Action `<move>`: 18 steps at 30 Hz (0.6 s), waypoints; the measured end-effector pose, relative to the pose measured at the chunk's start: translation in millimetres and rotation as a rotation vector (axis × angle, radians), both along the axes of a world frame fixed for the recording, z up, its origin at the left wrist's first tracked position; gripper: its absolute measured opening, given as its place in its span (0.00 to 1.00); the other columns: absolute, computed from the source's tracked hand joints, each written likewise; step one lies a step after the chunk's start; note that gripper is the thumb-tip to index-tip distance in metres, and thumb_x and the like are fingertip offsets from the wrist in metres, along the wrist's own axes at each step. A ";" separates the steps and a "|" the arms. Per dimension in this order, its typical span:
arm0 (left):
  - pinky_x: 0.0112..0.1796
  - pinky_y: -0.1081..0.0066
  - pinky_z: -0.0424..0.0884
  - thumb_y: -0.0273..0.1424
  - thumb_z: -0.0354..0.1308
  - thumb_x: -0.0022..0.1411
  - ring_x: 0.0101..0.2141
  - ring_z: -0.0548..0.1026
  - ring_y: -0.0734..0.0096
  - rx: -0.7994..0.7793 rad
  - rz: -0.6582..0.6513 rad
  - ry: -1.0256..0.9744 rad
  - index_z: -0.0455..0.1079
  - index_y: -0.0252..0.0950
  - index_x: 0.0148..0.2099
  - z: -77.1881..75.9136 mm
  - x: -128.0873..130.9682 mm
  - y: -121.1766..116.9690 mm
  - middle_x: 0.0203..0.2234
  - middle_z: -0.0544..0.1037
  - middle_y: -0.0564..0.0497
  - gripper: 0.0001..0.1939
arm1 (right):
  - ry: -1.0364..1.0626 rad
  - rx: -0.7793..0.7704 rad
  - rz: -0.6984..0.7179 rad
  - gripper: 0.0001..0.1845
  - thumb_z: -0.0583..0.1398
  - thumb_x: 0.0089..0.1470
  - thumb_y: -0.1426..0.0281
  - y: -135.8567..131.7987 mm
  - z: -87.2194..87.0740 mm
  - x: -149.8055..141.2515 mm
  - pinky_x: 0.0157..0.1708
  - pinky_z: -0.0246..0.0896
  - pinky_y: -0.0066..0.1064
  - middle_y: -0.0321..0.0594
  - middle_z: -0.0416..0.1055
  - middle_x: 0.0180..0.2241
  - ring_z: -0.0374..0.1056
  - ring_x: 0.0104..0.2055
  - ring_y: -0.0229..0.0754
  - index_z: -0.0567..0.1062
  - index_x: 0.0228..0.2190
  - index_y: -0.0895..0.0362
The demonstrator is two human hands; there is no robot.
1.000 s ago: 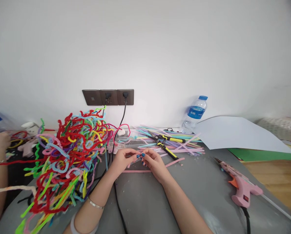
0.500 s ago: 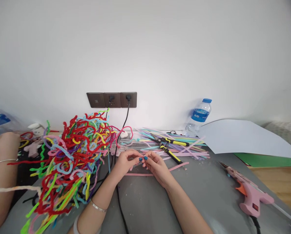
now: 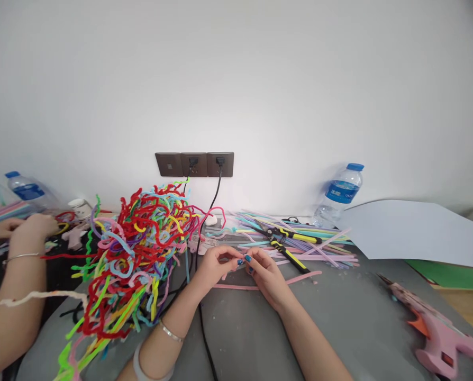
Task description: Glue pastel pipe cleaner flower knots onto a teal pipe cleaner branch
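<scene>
My left hand (image 3: pixel 219 266) and my right hand (image 3: pixel 267 276) meet above the grey table, blue-nailed thumbs and fingertips pinched together. Between them is a small pink pipe cleaner piece (image 3: pixel 224 275), mostly covered by the fingers. A long pink pipe cleaner (image 3: pixel 236 287) lies on the table below, passing beneath my right hand. Just beyond my hands, pliers-like cutters (image 3: pixel 290 248) with yellow and black handles rest on a spread of straight pastel pipe cleaners (image 3: pixel 335 257).
A tangled heap of colourful pipe cleaners (image 3: pixel 141 238) stands left, near a black cable (image 3: pixel 201 323) and another person's arm (image 3: pixel 26 275). To the right are a water bottle (image 3: pixel 339 193), white sheet (image 3: pixel 415 227) and pink glue gun (image 3: pixel 435 330). Sockets (image 3: pixel 194 164) are on the wall.
The whole view has shifted, so everything sits further right. My hands keep nearly the same pinch. At the left, more of the other person's hands and a second bottle show.
</scene>
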State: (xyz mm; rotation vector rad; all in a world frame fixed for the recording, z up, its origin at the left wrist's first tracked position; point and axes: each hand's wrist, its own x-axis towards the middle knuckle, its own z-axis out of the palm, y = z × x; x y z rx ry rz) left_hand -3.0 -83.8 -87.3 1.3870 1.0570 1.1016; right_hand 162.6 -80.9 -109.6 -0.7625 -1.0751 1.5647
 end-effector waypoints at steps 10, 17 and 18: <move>0.12 0.83 0.57 0.39 0.68 0.51 0.23 0.72 0.76 0.044 0.027 -0.027 0.78 0.33 0.36 -1.0 5.6 0.6 0.33 0.77 0.48 0.14 | -0.020 -0.009 -0.005 0.23 0.70 0.45 0.49 2.9 -1.6 -1.3 0.27 0.48 0.30 0.32 0.61 0.23 0.52 0.25 0.37 0.72 0.27 0.53; 0.14 0.81 0.58 0.36 0.65 0.54 0.15 0.61 0.86 0.069 0.048 -0.003 0.79 0.33 0.38 2.7 0.7 0.1 0.31 0.77 0.50 0.12 | -0.059 0.006 0.016 0.21 0.71 0.46 0.51 1.4 -2.3 -2.8 0.27 0.47 0.29 0.31 0.63 0.23 0.53 0.25 0.36 0.75 0.26 0.55; 0.14 0.81 0.58 0.36 0.65 0.54 0.16 0.61 0.86 0.073 0.046 -0.002 0.79 0.33 0.37 2.8 0.7 0.0 0.32 0.77 0.50 0.12 | -0.057 0.004 0.014 0.21 0.71 0.46 0.51 1.4 -2.4 -2.6 0.27 0.47 0.29 0.31 0.63 0.23 0.53 0.25 0.35 0.75 0.26 0.55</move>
